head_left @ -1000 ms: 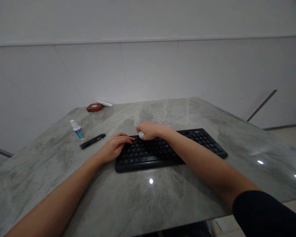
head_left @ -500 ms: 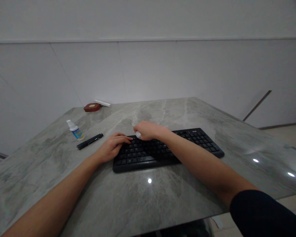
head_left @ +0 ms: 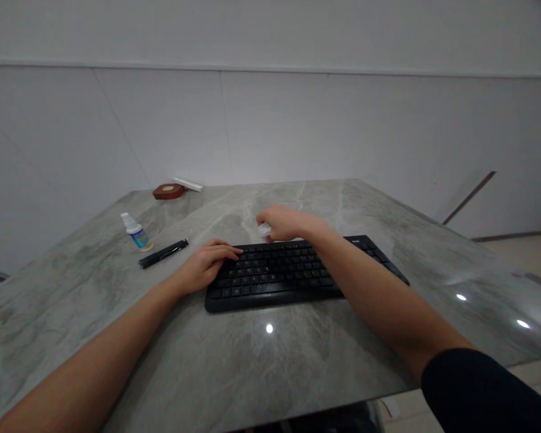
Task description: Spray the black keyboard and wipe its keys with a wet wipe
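Observation:
A black keyboard point(head_left: 275, 273) lies on the grey marbled table, slightly slanted. My left hand point(head_left: 207, 264) rests at its left end, fingers stretched flat over the upper left keys. Just above the keyboard's back edge, my right hand point(head_left: 286, 222) is closed around a crumpled white tissue point(head_left: 264, 230), of which only a small part shows between the fingers. My right forearm crosses over the keyboard and hides some keys on its right side.
Left of the keyboard lie a black pen-like tool point(head_left: 163, 253) and a small white spray bottle point(head_left: 137, 233) with a blue label. A reddish-brown case point(head_left: 168, 192) and a white flat strip point(head_left: 188, 184) lie by the wall at the back left.
My right hand has moved from the keyboard's upper keys to the right and away from me, past the back edge, still with the tissue. My left hand stays at the left end.

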The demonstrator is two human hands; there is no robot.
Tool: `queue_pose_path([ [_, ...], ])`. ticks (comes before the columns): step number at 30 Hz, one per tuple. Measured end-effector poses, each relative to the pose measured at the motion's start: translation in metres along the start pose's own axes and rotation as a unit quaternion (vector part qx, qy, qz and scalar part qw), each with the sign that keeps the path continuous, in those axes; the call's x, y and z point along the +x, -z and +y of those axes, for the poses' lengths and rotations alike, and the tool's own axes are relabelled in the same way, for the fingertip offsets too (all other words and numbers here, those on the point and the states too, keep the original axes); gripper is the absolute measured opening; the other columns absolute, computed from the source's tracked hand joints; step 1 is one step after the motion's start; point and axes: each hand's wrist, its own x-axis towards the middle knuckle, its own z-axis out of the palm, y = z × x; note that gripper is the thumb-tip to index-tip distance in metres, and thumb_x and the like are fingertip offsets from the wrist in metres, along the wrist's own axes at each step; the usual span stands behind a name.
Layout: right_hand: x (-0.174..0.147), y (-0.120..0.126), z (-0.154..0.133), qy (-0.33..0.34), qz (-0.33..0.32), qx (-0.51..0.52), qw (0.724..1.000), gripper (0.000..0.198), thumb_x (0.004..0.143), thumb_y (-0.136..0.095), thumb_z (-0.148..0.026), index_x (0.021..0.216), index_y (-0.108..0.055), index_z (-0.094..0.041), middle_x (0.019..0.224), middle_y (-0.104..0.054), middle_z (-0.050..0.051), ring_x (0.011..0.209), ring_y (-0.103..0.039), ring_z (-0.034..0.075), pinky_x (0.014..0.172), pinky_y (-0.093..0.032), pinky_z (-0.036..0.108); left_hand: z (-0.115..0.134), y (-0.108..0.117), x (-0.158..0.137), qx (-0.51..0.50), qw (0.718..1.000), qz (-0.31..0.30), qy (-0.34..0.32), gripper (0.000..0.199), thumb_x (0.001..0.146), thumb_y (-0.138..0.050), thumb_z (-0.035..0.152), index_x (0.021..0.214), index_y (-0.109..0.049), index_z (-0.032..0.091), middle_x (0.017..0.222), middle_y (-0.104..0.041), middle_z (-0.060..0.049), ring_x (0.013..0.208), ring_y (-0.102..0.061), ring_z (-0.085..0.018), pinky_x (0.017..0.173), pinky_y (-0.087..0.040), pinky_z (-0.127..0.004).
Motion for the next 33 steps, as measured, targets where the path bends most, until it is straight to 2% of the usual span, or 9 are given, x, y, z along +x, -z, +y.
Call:
queue_pose_path([
  [4, 0.005, -0.012, -0.006, -0.010, -0.043, 0.000, 0.999, 0.035, 0.073, -0.062, -0.016, 0.107, -0.068, -0.014, 0.102, -0.071, 0.014, 0.092, -0.065, 0.025, 0.070, -0.046, 0.028, -0.001, 0.000, -0.001, -0.001, 1.000, -0.005, 0.005, 0.036, 0.087, -0.036, 0.005, 0.102, -0.065, 0.021, 0.115, -0.067, -0.002, 0.106, -0.055, -0.020, 0.094, -0.047, -0.042],
  [8, 0.007, -0.016, -0.010, -0.029, -0.047, -0.007, 0.998, 0.036, 0.075, -0.060, -0.017, 0.110, -0.067, -0.012, 0.108, -0.069, 0.016, 0.095, -0.065, 0.026, 0.073, -0.047, 0.029, -0.002, 0.000, -0.001, 0.000, 1.000, -0.004, 0.007, 0.035, 0.089, -0.035, 0.006, 0.102, -0.064, 0.022, 0.115, -0.067, -0.002, 0.106, -0.055, -0.020, 0.094, -0.047, -0.042],
  [11, 0.006, -0.016, -0.008, -0.030, -0.055, -0.010, 0.998, 0.037, 0.073, -0.060, -0.016, 0.109, -0.067, -0.012, 0.104, -0.069, 0.016, 0.093, -0.065, 0.026, 0.070, -0.047, 0.030, -0.002, 0.000, -0.001, -0.001, 1.000, -0.003, 0.007, 0.035, 0.089, -0.035, 0.006, 0.102, -0.064, 0.021, 0.114, -0.067, -0.002, 0.106, -0.055, -0.020, 0.093, -0.047, -0.042],
  [15, 0.006, -0.017, -0.008, -0.026, -0.046, -0.015, 0.998, 0.034, 0.074, -0.056, -0.013, 0.106, -0.068, -0.010, 0.103, -0.070, 0.018, 0.092, -0.066, 0.027, 0.069, -0.047, 0.030, -0.002, 0.000, -0.001, -0.001, 1.000, -0.004, 0.004, 0.035, 0.088, -0.036, 0.006, 0.102, -0.065, 0.021, 0.114, -0.067, -0.002, 0.106, -0.055, -0.020, 0.093, -0.048, -0.042],
  [19, 0.005, -0.017, -0.010, -0.016, -0.063, 0.000, 0.998, 0.033, 0.072, -0.060, -0.015, 0.103, -0.069, -0.010, 0.101, -0.070, 0.017, 0.093, -0.066, 0.027, 0.070, -0.047, 0.030, -0.001, 0.000, -0.001, -0.002, 1.000, -0.005, 0.011, 0.035, 0.089, -0.035, 0.007, 0.102, -0.065, 0.022, 0.114, -0.067, -0.003, 0.106, -0.055, -0.021, 0.093, -0.047, -0.044],
  [23, 0.005, -0.017, -0.012, -0.027, -0.041, -0.004, 0.999, 0.032, 0.076, -0.054, -0.013, 0.105, -0.068, -0.010, 0.105, -0.069, 0.018, 0.094, -0.066, 0.027, 0.071, -0.048, 0.030, 0.000, 0.001, 0.000, -0.004, 1.000, -0.002, 0.010, 0.035, 0.090, -0.035, 0.008, 0.101, -0.066, 0.021, 0.113, -0.068, -0.004, 0.106, -0.055, -0.021, 0.093, -0.048, -0.043],
  [27, 0.007, -0.018, -0.012, -0.025, -0.058, -0.002, 0.998, 0.033, 0.072, -0.060, -0.014, 0.103, -0.069, -0.010, 0.102, -0.070, 0.017, 0.093, -0.066, 0.027, 0.071, -0.049, 0.030, 0.000, 0.001, 0.000, 0.000, 1.000, -0.004, 0.010, 0.036, 0.089, -0.035, 0.006, 0.102, -0.065, 0.021, 0.114, -0.067, -0.004, 0.106, -0.055, -0.022, 0.093, -0.048, -0.043],
  [33, 0.010, -0.022, -0.010, -0.039, -0.039, -0.013, 0.998, 0.040, 0.076, -0.054, -0.012, 0.115, -0.064, -0.008, 0.111, -0.067, 0.021, 0.100, -0.064, 0.029, 0.075, -0.050, 0.034, 0.000, 0.001, 0.000, -0.002, 1.000, -0.001, 0.005, 0.035, 0.088, -0.035, 0.006, 0.101, -0.065, 0.020, 0.113, -0.068, -0.004, 0.106, -0.055, -0.021, 0.093, -0.048, -0.043],
])
